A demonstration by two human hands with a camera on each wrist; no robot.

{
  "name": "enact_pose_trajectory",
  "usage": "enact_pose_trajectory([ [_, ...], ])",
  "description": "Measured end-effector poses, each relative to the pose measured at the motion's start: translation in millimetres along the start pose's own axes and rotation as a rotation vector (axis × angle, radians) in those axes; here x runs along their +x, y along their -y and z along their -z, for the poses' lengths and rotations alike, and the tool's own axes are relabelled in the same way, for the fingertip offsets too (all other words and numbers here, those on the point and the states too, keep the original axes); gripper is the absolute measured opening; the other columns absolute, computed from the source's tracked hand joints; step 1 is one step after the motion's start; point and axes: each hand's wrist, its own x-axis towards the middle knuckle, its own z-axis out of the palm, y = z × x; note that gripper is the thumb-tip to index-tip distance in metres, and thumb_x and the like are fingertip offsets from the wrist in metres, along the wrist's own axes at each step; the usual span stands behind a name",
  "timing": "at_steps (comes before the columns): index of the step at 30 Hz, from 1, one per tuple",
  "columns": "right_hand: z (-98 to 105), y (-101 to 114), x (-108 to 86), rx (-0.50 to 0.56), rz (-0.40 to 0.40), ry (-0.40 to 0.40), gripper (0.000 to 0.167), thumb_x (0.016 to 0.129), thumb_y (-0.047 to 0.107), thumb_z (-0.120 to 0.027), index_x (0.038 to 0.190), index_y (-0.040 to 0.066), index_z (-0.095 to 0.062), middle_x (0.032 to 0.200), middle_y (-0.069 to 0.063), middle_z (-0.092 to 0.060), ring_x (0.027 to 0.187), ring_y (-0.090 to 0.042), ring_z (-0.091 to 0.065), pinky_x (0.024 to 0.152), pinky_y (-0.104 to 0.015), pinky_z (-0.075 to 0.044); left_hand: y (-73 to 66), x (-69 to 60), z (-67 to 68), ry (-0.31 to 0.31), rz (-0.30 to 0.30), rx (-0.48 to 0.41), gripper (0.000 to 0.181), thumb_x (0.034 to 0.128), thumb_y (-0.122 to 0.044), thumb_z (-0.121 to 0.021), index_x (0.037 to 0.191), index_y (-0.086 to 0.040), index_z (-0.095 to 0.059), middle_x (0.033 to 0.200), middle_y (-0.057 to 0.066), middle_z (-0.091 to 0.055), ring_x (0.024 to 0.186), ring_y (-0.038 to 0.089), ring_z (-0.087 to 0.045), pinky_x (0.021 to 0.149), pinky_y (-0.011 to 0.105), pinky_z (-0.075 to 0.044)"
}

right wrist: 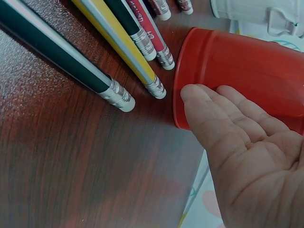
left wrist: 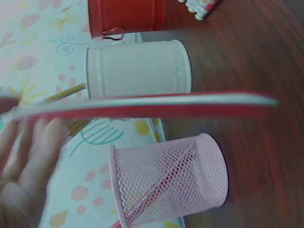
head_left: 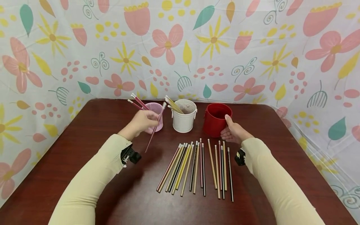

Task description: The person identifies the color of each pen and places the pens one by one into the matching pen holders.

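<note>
My left hand (head_left: 144,121) pinches a red pencil (head_left: 152,139), eraser end up and tilted, in front of the pink mesh cup (head_left: 159,126). In the left wrist view that pencil (left wrist: 156,110) is blurred, and the fingers (left wrist: 40,156) meet it near one end. A few red pencils (head_left: 138,102) lean in the mesh cup. My right hand (head_left: 235,129) lies against the right side of the red bucket (head_left: 212,125), thumb by its rim. The right wrist view shows its fingers extended along the bucket wall (right wrist: 237,59).
Between the cup and the red bucket stands a white bucket (head_left: 183,122) with gold pencils (head_left: 173,104) leaning in it. Several loose pencils (head_left: 182,168) in yellow, black, red and gold lie on the brown table (head_left: 123,193) before the buckets. Behind hangs a floral cloth (head_left: 197,84).
</note>
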Motion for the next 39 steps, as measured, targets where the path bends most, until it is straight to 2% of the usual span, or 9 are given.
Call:
enact_pose_trajectory([
  [3, 1.0, 0.9, -1.3, -0.007, 0.007, -0.002, 0.095, 0.095, 0.065, -0.011, 0.119, -0.02, -0.046, 0.12, -0.032, -0.053, 0.101, -0.033, -0.059, 0.101, -0.046, -0.042, -6.3, 1.6, 0.3, -0.264, -0.138, -0.137, 0.027, 0.0804, 0.007, -0.065, 0.106, 0.016, -0.062, 0.086, 0.014, -0.068, 0.06, 0.005, -0.061, 0.058, 0.028, -0.057],
  [6, 0.8, 1.1, -1.9, -0.012, 0.011, 0.003, 0.095, 0.095, 0.064, -0.011, 0.122, -0.021, -0.044, 0.125, -0.035, -0.049, 0.105, -0.035, -0.057, 0.101, -0.046, -0.042, -14.5, 0.5, 3.3, -0.462, -0.24, -0.284, 0.025, 0.0799, 0.008, -0.064, 0.104, 0.016, -0.063, 0.076, 0.005, -0.066, 0.058, 0.005, -0.061, 0.057, 0.025, -0.056],
  [10, 0.3, 0.9, -1.7, -0.011, 0.012, 0.004, 0.095, 0.096, 0.064, -0.01, 0.123, -0.021, -0.043, 0.126, -0.035, -0.048, 0.108, -0.038, -0.055, 0.102, -0.046, -0.041, -26.7, -0.1, 11.7, -0.605, -0.342, -0.386, 0.027, 0.0795, 0.012, -0.062, 0.106, 0.014, -0.063, 0.07, -0.005, -0.059, 0.055, 0.004, -0.057, 0.051, 0.021, -0.054],
  [14, 0.7, 0.1, -0.9, -0.006, 0.013, -0.006, 0.094, 0.096, 0.063, -0.011, 0.121, -0.021, -0.044, 0.124, -0.035, -0.05, 0.106, -0.037, -0.056, 0.1, -0.046, -0.042, -41.6, 4.9, 20.9, -0.667, -0.392, -0.426, 0.031, 0.0804, 0.011, -0.06, 0.111, 0.01, -0.063, 0.077, 0.001, -0.059, 0.059, 0.005, -0.057, 0.051, 0.019, -0.053],
  [20, 1.4, -0.3, -1.1, -0.001, 0.009, -0.008, 0.095, 0.096, 0.064, -0.011, 0.121, -0.021, -0.044, 0.122, -0.034, -0.051, 0.106, -0.037, -0.057, 0.1, -0.046, -0.043, -56.5, 18.3, 30.6, -0.713, -0.432, -0.471, 0.03, 0.083, 0.007, -0.062, 0.113, 0.007, -0.063, 0.082, 0.003, -0.058, 0.072, 0.008, -0.06, 0.059, 0.021, -0.054],
  [26, -1.0, 0.5, -1.5, -0.007, 0.012, 0.004, 0.095, 0.095, 0.065, -0.012, 0.124, -0.021, -0.042, 0.129, -0.036, -0.047, 0.113, -0.042, -0.053, 0.103, -0.047, -0.04, -51.1, 31.1, 36.8, -0.755, -0.435, -0.429, 0.02, 0.0815, 0.008, -0.065, 0.101, 0.004, -0.064, 0.077, -0.003, -0.058, 0.069, 0.005, -0.06, 0.062, 0.019, -0.054],
  [30, -1.8, 0.2, -0.3, 0.003, 0.011, 0.004, 0.096, 0.095, 0.065, -0.012, 0.123, -0.021, -0.043, 0.128, -0.036, -0.047, 0.113, -0.042, -0.053, 0.103, -0.047, -0.04, -42.0, 39.3, 45.0, -0.678, -0.349, -0.21, 0.014, 0.0794, 0.004, -0.07, 0.091, 0.002, -0.064, 0.07, -0.009, -0.059, 0.066, 0.001, -0.058, 0.066, 0.018, -0.05],
  [35, -1.4, -0.8, -0.3, 0.001, 0.009, 0.003, 0.095, 0.096, 0.064, -0.011, 0.122, -0.021, -0.043, 0.127, -0.036, -0.048, 0.111, -0.041, -0.054, 0.102, -0.047, -0.04, -38.4, 47.5, 60.0, -0.501, -0.159, 0.114, 0.012, 0.0791, -0.005, -0.073, 0.088, -0.001, -0.066, 0.068, -0.01, -0.06, 0.063, 0.0, -0.055, 0.062, 0.016, -0.047],
  [39, -0.2, -1.4, -0.1, 0.003, 0.004, -0.004, 0.095, 0.095, 0.064, -0.011, 0.121, -0.02, -0.045, 0.125, -0.035, -0.049, 0.107, -0.038, -0.056, 0.101, -0.046, -0.041, -38.1, 50.1, 70.5, -0.448, -0.011, 0.18, 0.01, 0.0789, -0.009, -0.07, 0.086, -0.004, -0.064, 0.064, -0.008, -0.058, 0.057, 0.003, -0.054, 0.055, 0.017, -0.046],
])
